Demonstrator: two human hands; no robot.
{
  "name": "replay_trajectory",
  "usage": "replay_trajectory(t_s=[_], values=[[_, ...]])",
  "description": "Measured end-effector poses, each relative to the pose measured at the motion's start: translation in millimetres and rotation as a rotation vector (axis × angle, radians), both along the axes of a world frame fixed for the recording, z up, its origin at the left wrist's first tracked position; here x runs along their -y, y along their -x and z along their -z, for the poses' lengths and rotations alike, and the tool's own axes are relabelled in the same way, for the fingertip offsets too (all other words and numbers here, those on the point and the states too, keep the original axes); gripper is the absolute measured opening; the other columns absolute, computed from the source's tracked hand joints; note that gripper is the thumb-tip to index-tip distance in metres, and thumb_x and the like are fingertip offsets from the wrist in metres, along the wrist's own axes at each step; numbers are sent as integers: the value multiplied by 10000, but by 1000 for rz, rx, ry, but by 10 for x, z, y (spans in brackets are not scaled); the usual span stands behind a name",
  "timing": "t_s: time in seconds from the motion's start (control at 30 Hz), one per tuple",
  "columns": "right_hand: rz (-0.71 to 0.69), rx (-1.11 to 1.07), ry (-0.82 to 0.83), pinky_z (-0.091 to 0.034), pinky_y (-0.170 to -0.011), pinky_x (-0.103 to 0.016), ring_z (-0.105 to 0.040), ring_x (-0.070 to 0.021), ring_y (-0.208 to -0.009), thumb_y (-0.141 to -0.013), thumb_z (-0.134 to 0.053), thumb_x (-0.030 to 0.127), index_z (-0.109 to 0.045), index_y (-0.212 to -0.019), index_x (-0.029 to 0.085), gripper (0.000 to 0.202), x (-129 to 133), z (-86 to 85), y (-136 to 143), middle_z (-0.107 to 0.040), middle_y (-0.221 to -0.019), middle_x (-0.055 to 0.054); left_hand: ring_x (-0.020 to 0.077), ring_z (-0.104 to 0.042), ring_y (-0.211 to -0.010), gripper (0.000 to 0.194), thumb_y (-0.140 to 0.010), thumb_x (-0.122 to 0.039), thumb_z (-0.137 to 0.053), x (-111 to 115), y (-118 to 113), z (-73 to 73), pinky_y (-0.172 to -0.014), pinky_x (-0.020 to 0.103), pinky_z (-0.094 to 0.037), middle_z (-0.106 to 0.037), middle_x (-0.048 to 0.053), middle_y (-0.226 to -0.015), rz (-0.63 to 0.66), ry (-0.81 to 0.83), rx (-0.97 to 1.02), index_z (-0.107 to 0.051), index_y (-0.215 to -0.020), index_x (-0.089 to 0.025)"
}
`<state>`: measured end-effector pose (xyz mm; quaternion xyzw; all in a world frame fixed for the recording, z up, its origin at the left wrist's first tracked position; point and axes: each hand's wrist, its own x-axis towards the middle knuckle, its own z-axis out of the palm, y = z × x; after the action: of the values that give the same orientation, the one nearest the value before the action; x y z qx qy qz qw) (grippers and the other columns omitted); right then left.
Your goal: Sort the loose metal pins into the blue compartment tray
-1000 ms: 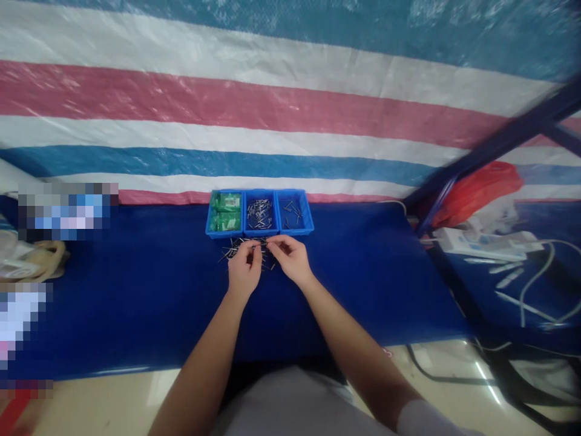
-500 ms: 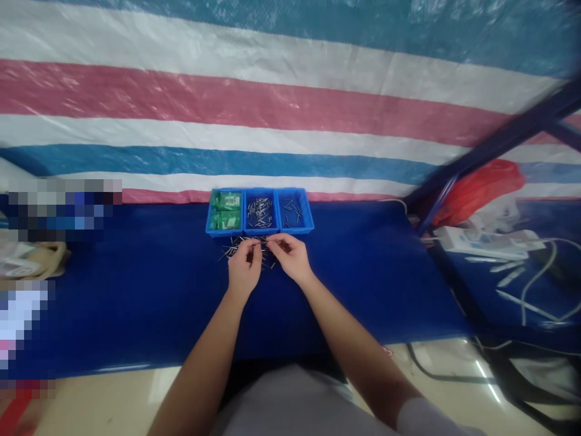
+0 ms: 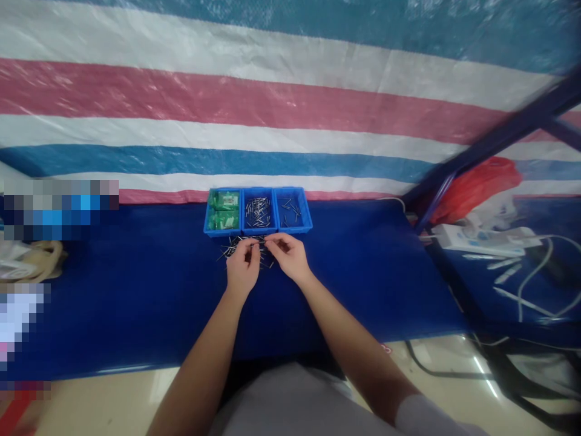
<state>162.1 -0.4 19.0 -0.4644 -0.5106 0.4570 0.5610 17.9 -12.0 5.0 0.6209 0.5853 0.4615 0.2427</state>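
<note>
My left hand (image 3: 244, 261) and my right hand (image 3: 289, 255) are close together over a loose pile of thin metal pins (image 3: 232, 248) on the blue table. Both are closed in a pinch on a small thin metal pin (image 3: 262, 242) that spans the gap between their fingertips. Just beyond them stand three blue bins side by side. Green packets lie in the left bin (image 3: 222, 232), many metal pins in the middle bin (image 3: 259, 231), and several pins in the right bin (image 3: 295, 229).
A striped plastic sheet (image 3: 272, 109) rises behind the blue table (image 3: 136, 290). At the right are a dark blue metal frame (image 3: 490, 145), a red bag (image 3: 476, 188), a white power strip (image 3: 481, 241) and cables. A tan roll lies at the far left.
The view has shifted slightly, so the bins and hands sit a little further left in it. Both hands keep their pinch on the pin.
</note>
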Motion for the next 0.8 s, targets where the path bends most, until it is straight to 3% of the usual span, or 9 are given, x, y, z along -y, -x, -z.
replay_trajectory(t_s=[0.8], values=[[-2, 26, -3, -558, -736, -320, -683, -181, -762, -818, -709, 394, -735, -914, 218, 202, 3, 12, -11, -742, -877, -44, 109, -616, -596, 210, -909, -363, -548, 11, -9, -27, -642, 232, -472, -662, -27, -684, 6, 0, 11, -646, -1031, -223]])
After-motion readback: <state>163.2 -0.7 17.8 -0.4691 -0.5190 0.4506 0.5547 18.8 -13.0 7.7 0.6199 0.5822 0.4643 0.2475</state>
